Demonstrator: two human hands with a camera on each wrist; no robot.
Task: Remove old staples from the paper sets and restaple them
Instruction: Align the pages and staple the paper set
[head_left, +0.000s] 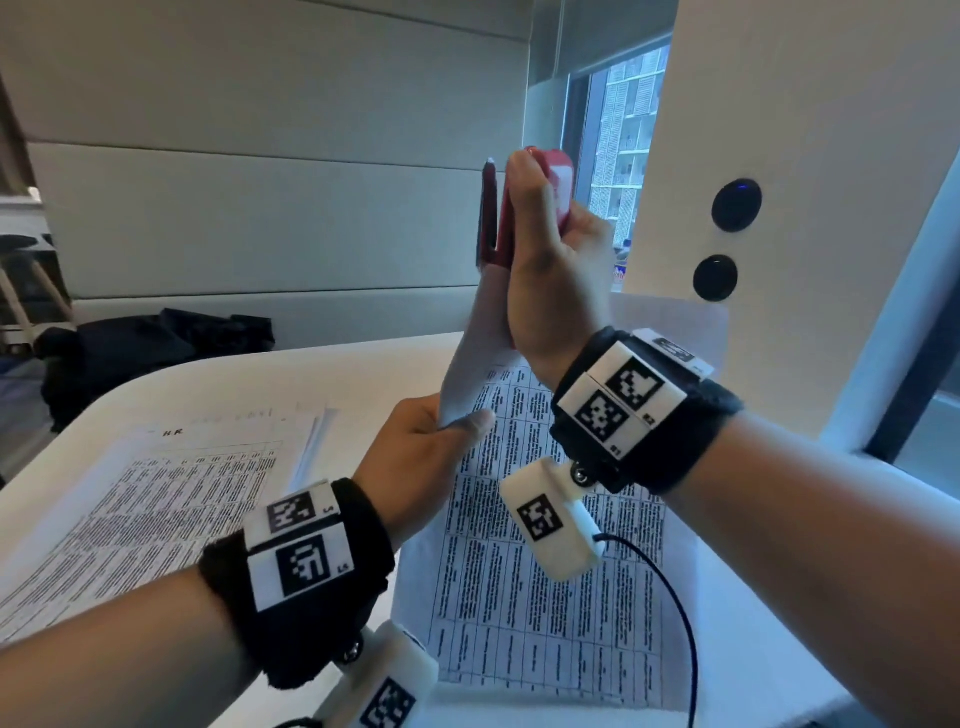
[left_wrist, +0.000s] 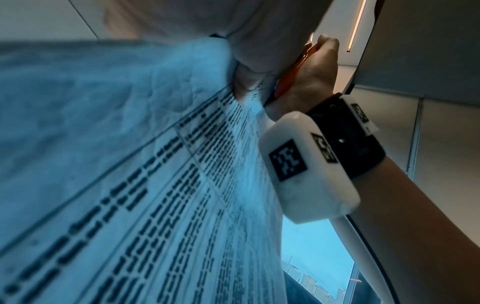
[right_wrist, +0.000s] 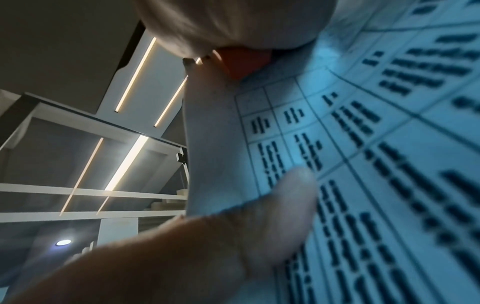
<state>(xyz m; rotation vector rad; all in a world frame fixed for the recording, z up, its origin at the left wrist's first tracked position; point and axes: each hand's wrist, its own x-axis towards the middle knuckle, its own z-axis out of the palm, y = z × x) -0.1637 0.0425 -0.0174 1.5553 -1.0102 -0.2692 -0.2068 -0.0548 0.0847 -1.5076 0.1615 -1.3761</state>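
Observation:
My right hand (head_left: 540, 218) grips a red stapler (head_left: 558, 182) held upright above the table. The top corner of a printed paper set (head_left: 545, 571) goes up into the stapler's mouth. The exact staple spot is hidden behind my hand. My left hand (head_left: 457, 423) pinches the set's left edge lower down, thumb on the printed face. In the left wrist view the paper set (left_wrist: 155, 185) fills the picture, with the right hand (left_wrist: 317, 67) and stapler (left_wrist: 285, 86) above. The right wrist view shows the stapler (right_wrist: 241, 61), the paper set (right_wrist: 363, 164) and my left thumb (right_wrist: 272, 205).
A second stack of printed sheets (head_left: 156, 493) lies on the white table (head_left: 260, 374) at the left. A dark bag (head_left: 156, 353) sits on the bench behind. A white pillar with two black round buttons (head_left: 735, 205) stands close on the right, beside a window.

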